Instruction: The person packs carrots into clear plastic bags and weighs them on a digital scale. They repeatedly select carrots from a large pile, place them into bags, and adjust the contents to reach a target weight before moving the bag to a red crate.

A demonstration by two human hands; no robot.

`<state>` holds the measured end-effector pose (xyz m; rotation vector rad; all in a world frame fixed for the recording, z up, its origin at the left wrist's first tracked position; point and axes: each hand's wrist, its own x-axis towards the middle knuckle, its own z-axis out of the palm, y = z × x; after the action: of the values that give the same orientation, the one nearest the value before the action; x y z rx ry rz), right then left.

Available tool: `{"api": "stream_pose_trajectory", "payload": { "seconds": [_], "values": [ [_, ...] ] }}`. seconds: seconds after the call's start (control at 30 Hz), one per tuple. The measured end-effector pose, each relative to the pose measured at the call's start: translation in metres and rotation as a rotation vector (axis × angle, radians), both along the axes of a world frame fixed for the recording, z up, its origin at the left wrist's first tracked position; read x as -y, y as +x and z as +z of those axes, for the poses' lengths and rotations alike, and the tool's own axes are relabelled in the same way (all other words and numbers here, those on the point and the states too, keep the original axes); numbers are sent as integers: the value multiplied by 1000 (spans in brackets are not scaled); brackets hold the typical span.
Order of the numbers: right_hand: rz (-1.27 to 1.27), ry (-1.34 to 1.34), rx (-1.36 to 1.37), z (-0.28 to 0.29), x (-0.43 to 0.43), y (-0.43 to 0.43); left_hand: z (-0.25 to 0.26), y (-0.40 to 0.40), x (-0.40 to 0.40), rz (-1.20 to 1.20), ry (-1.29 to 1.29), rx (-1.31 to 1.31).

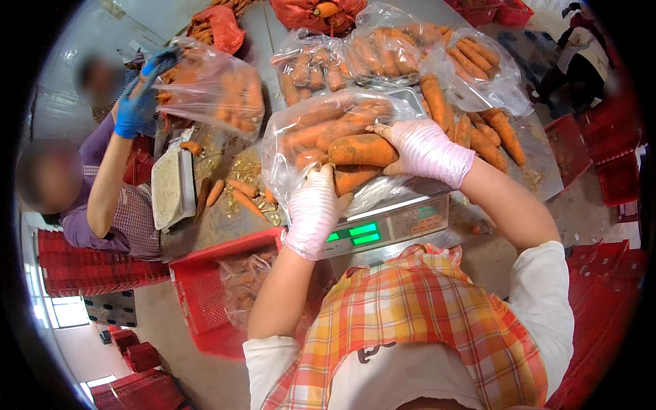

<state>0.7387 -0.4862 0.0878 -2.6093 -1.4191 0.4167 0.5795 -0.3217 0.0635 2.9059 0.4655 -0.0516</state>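
Observation:
A clear plastic bag (279, 125) full of carrots lies on a digital scale (379, 233) with lit green displays. At the near side of the bag, my left hand (315, 207), in a whitish glove, pinches the plastic by its mouth. My right hand (430, 151), gloved the same way, has its fingers and thumb around the right end of a large carrot (361, 150) at the bag's opening. A second carrot (353, 177) shows just below that one. Part of the scale's pan is hidden under the bag.
More bagged carrots (382, 54) stand behind the scale, with loose carrots (484, 136) to the right. A red crate (205, 297) holding bagged carrots sits below left. Across the table's left side, a co-worker's blue-gloved hand (136, 110) holds another bag (220, 92) near a second scale (174, 187).

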Motion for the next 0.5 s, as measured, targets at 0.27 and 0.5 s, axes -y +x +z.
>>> {"api": "stream_pose_trajectory", "payload": {
  "seconds": [0.27, 0.5],
  "values": [
    [-32, 47, -186, -11, 17, 10, -7, -43, -31, 14, -253, 139],
    [86, 197, -41, -42, -1, -14, -6, -87, -40, 164, -1036, 574]
  ]
}}
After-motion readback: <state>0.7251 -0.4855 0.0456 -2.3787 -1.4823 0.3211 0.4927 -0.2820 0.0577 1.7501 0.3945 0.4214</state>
